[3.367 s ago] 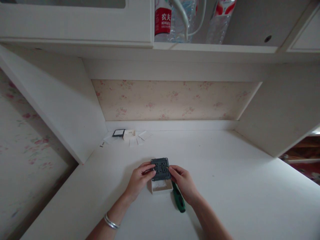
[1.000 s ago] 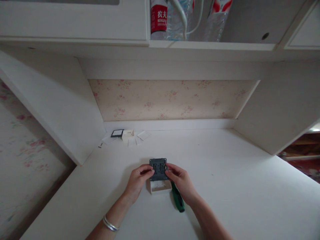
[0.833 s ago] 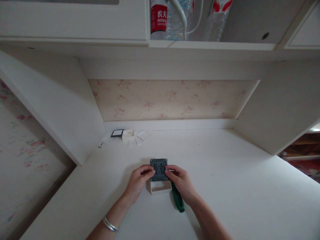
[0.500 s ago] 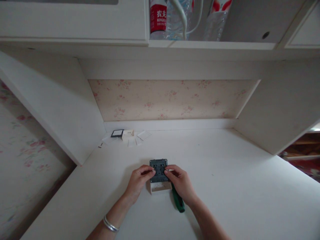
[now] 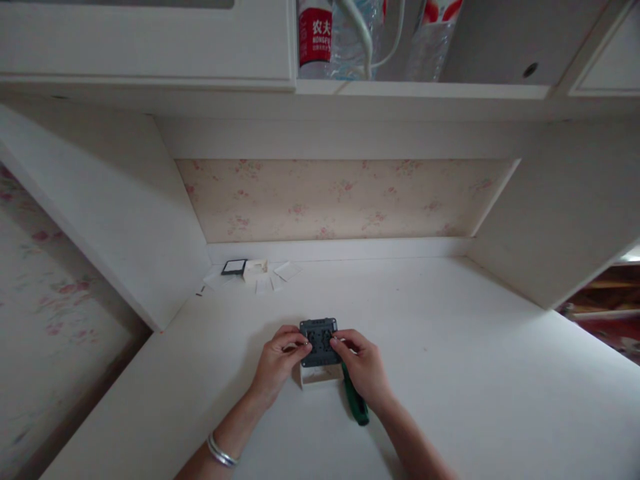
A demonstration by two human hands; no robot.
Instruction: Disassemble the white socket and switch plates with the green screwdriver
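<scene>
A dark grey square switch mechanism, with molded openings on its face, rests across a shallow white box. My left hand pinches at the left side of that face, thumb and index finger together, and a tiny glint shows at the tips. On the opposite side my right hand is closed in a similar pinch over the face. Whatever lies between the fingertips of either hand is too small to make out. Under my right hand lies a green-handled tool, its far end hidden by the mechanism and fingers.
Near the back left of the white desk lie a dark-framed plate, a small cream box and several thin pale pieces. Side panels flank the desk. A shelf overhead holds plastic bottles and a white cable.
Both hands stay pinched at the mechanism, with only tiny fingertip shifts. The mechanism tilts or slides very slightly. The tool and the white box stay in place.
</scene>
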